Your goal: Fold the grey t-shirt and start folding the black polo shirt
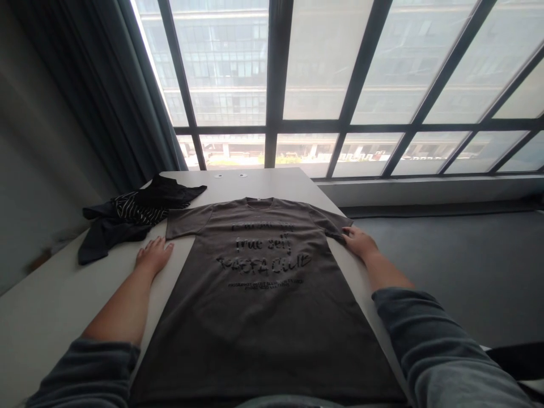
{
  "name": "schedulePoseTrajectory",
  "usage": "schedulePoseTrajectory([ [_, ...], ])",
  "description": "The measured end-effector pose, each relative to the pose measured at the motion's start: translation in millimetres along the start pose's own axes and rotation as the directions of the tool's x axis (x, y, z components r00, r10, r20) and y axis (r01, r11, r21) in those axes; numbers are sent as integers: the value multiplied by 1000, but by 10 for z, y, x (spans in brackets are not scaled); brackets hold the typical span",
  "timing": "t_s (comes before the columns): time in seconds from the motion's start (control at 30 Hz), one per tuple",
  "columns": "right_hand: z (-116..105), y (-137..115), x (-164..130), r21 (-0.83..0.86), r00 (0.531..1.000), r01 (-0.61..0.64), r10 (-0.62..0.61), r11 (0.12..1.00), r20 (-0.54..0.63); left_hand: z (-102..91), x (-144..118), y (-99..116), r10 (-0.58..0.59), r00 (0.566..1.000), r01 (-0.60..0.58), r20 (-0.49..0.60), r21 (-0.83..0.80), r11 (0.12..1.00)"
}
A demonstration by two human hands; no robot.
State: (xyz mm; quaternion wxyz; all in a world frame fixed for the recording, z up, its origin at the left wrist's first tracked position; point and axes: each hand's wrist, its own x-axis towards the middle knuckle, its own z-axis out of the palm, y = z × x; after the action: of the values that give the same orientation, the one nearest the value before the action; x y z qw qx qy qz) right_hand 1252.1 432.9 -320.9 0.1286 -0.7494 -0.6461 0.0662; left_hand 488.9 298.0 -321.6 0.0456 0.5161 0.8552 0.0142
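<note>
Brown cotton, a T-shirt (259, 283) with black lettering on the chest, lies spread flat and face up along the middle of the white tabletop (51, 306), collar toward the window and hem at the near edge. The left hand (153, 255) rests palm down on bare tabletop, fingers open and flat, holding nothing; it sits just beside the shirt's side seam and just under the left sleeve, with the fingertips close to the sleeve's hem. The right hand (359, 241) also lies open and flat, holding nothing, its fingertips touching the end of the right sleeve close to the tabletop's right edge.

On the right, the shirt's body runs close to that edge, leaving only a narrow white strip, and the floor drops away beyond it. On the left, a wide band of tabletop lies open beside the forearm. A heap of dark clothes (131, 218), one striped, sits at the far left, near the left sleeve. Beyond the collar, more bare white surface reaches the window.
</note>
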Motion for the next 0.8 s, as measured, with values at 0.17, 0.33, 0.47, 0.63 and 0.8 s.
schedulePoseTrajectory([
  [0.17,10,-65,-127,-39,1000,20,-21,999,-5,28,-266,85,73,997,-73,-12,19,997],
  [0.33,33,-111,-84,-62,998,-55,54,997,-15,-43,-340,158,95,995,-95,13,17,995],
  [0.47,51,-85,-28,-43,982,-182,180,982,-49,-55,-342,150,107,994,-107,0,22,994],
  [0.63,46,-54,-49,5,981,-110,109,994,-159,-19,-319,115,117,993,-117,3,29,993],
  [0.8,64,-164,-144,-17,985,174,-174,985,15,10,-282,86,130,992,-130,-3,29,991],
])
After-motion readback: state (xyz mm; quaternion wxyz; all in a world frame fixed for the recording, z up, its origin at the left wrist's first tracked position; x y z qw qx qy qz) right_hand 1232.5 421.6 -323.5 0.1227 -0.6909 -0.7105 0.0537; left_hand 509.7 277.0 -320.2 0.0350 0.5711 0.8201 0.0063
